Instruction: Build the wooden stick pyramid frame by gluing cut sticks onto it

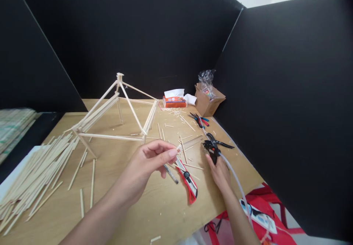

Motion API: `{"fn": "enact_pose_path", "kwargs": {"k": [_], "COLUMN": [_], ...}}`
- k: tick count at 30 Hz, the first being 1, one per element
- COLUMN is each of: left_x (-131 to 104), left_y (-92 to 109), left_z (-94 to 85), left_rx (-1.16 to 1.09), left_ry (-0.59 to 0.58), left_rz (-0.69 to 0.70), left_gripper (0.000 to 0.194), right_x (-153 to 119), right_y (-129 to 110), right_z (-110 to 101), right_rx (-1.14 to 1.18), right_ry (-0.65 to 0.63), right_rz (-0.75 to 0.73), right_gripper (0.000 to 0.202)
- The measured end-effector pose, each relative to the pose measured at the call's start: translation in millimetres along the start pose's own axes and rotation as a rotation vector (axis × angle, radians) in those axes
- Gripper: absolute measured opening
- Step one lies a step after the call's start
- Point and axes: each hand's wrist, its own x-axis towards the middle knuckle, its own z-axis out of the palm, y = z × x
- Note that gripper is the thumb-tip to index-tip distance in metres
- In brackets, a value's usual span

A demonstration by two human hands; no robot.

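My left hand (156, 158) is closed in a pinch, thumb against forefinger. A small pale piece (179, 148) shows at its fingertips, too small to name for sure. My right hand (220, 173) is wrapped round a black glue gun (211, 152), low over the table's right side; part of its fingers is hidden. Below the left fingertips lie a red box cutter (189, 180) and a pen (171, 174). Beyond the left hand stands a frame of thin wooden sticks (110, 136), with slanted sticks meeting at a raised top.
A heap of loose sticks (41, 171) lies at left. Pliers (199, 120), a clear ruler (193, 141), black-handled cutters (224, 144) and stick scraps lie at right. A tissue pack (175, 101) and cardboard box (209, 103) stand behind. A pale cord (237, 180) runs off the table.
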Motion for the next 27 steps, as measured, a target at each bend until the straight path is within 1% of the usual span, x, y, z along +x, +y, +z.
{"fn": "enact_pose_path", "kwargs": {"k": [3,6,7,8,10,11,12,14,15,17,18,20,22,24,27], "left_x": [0.3,1.4,2.2,3.2,5.5,6.5,7.4,8.4,8.5,8.0,7.4,6.3,5.5,5.4,6.8], "left_y": [-0.8,-1.8,-2.6,-3.6,-6.6,-8.4,-10.3,-13.7,-15.0,-16.6,-16.8,-16.7,-16.2,-15.9,-16.4], "left_z": [1.2,0.0,-0.7,-1.3,-2.3,-2.5,-2.4,-1.5,-0.7,0.9,1.6,2.3,2.0,1.2,-0.4], "left_rx": [-0.029,-0.046,-0.053,-0.062,-0.083,-0.092,-0.100,-0.114,-0.120,-0.130,-0.133,-0.130,-0.113,-0.079,-0.031], "left_ry": [0.007,0.004,0.003,0.004,0.009,0.011,0.009,-0.001,-0.007,-0.014,-0.013,-0.014,-0.022,-0.043,-0.071], "left_rz": [-0.013,0.008,0.016,0.018,0.019,0.021,0.023,0.029,0.031,0.038,0.039,0.042,0.053,0.072,0.102], "left_gripper": [0.013,0.014,0.014,0.014,0.016,0.018,0.018,0.019,0.019,0.019,0.019,0.019,0.020,0.022,0.025], "right_x": [-13.9,-39.7,-49.8,-59.9,-77.1,-83.5,-88.2,-92.7,-93.2,-92.6,-92.0,-90.6,-88.7,-86.4,-82.5], "right_y": [-0.2,4.2,5.4,5.4,-1.3,-9.2,-20.4,-51.7,-70.4,-108.7,-126.6,-155.8,-174.7,-183.9,-186.2], "right_z": [-0.3,4.1,4.9,4.2,-4.0,-12.0,-22.2,-46.3,-58.1,-76.2,-81.6,-84.9,-81.7,-76.6,-71.4], "right_rx": [-0.060,-0.158,-0.223,-0.277,-0.329,-0.325,-0.304,-0.159,-0.052,0.178,0.266,0.397,0.470,0.511,0.580], "right_ry": [-0.019,0.041,0.075,0.104,0.136,0.136,0.121,-0.004,-0.026,0.083,0.145,0.206,0.219,0.175,0.061], "right_rz": [-0.012,-0.027,-0.058,-0.118,-0.257,-0.318,-0.361,-0.469,-0.514,-0.539,-0.556,-0.569,-0.581,-0.591,-0.560], "right_gripper": [0.070,0.092,0.099,0.100,0.095,0.088,0.076,0.048,0.038,0.023,0.017,0.013,0.012,0.014,0.013]}}
